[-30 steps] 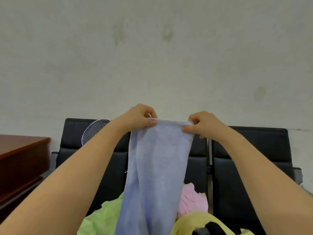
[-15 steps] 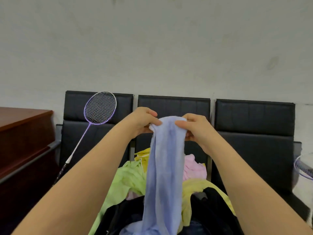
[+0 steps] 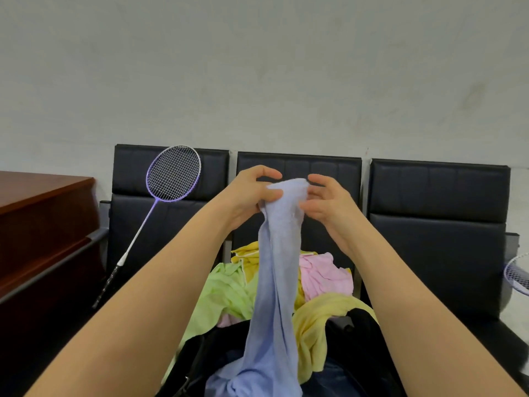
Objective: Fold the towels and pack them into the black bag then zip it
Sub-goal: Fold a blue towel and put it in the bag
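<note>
A light blue towel [image 3: 276, 282] hangs folded lengthwise in front of me, its lower end falling into the open black bag [image 3: 200, 356] at the bottom of the view. My left hand [image 3: 250, 193] pinches the towel's top on its left side. My right hand [image 3: 326, 203] is at the top right with fingers spread and loose, its thumb and fingertips only touching the cloth. Behind the bag, a green towel [image 3: 226, 293], a pink towel [image 3: 323, 276] and a yellow towel [image 3: 315, 316] lie crumpled on the middle seat.
Three black chairs [image 3: 438, 213] stand in a row against a grey wall. A purple badminton racket [image 3: 173, 173] leans on the left chair. A second racket [image 3: 518, 275] shows at the right edge. A brown wooden desk [image 3: 43, 204] is on the left.
The hands came together and lowered, folding the spread towel into a narrow strip. The right hand's pinch has loosened and its fingers have spread. The view tilted down, showing the bag.
</note>
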`<action>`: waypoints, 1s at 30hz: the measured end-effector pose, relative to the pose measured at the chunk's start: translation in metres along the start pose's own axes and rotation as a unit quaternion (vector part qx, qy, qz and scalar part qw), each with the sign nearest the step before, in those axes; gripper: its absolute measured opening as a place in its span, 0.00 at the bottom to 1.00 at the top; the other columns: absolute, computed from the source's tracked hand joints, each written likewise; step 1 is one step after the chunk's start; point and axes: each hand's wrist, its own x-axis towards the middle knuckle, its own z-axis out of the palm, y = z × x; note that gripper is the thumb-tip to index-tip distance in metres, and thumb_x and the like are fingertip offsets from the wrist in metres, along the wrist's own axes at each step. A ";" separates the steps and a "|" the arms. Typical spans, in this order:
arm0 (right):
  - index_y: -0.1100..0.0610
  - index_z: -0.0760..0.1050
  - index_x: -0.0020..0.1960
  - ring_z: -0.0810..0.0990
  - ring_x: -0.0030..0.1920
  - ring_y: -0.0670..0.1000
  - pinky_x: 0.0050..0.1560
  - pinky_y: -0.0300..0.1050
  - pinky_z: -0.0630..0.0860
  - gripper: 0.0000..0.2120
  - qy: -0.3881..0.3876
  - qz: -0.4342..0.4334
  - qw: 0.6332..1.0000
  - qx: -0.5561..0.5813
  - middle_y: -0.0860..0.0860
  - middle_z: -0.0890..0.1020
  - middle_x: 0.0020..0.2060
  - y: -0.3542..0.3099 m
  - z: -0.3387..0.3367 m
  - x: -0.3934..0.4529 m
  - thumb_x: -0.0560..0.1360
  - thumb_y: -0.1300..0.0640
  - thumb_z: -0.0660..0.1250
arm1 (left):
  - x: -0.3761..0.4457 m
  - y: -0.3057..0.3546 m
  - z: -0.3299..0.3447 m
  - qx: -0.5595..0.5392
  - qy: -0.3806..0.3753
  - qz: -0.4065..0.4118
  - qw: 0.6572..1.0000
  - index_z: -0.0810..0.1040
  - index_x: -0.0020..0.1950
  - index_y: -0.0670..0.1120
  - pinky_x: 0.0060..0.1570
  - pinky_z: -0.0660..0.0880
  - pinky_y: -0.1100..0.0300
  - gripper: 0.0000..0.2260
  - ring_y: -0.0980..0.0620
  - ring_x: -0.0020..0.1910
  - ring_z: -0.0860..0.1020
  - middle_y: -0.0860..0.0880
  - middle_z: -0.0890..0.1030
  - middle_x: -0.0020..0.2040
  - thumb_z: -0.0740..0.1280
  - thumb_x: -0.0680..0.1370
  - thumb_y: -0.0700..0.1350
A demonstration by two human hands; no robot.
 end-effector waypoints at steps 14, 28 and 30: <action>0.54 0.79 0.56 0.81 0.55 0.52 0.57 0.53 0.78 0.09 0.027 -0.047 0.997 -0.061 0.52 0.83 0.53 -0.044 0.006 0.001 0.78 0.52 0.66 | -0.019 -0.020 0.006 -0.085 -0.101 -0.055 0.990 0.80 0.54 0.43 0.56 0.77 0.53 0.16 0.48 0.52 0.82 0.46 0.85 0.51 0.70 0.69 0.49; 0.61 0.78 0.57 0.84 0.54 0.54 0.52 0.49 0.81 0.18 -0.190 0.125 0.958 0.177 0.57 0.84 0.54 0.000 -0.012 -0.050 0.71 0.54 0.74 | -0.022 0.017 0.021 -0.266 -0.038 -0.023 0.963 0.78 0.50 0.39 0.37 0.80 0.62 0.07 0.53 0.39 0.84 0.46 0.85 0.39 0.62 0.80 0.41; 0.62 0.79 0.56 0.85 0.51 0.53 0.48 0.47 0.82 0.16 -0.181 0.136 0.965 0.136 0.56 0.85 0.52 0.012 -0.011 -0.055 0.69 0.61 0.73 | -0.024 0.010 0.018 -0.264 -0.001 -0.055 0.963 0.78 0.53 0.39 0.37 0.80 0.61 0.08 0.52 0.40 0.84 0.45 0.85 0.42 0.62 0.80 0.42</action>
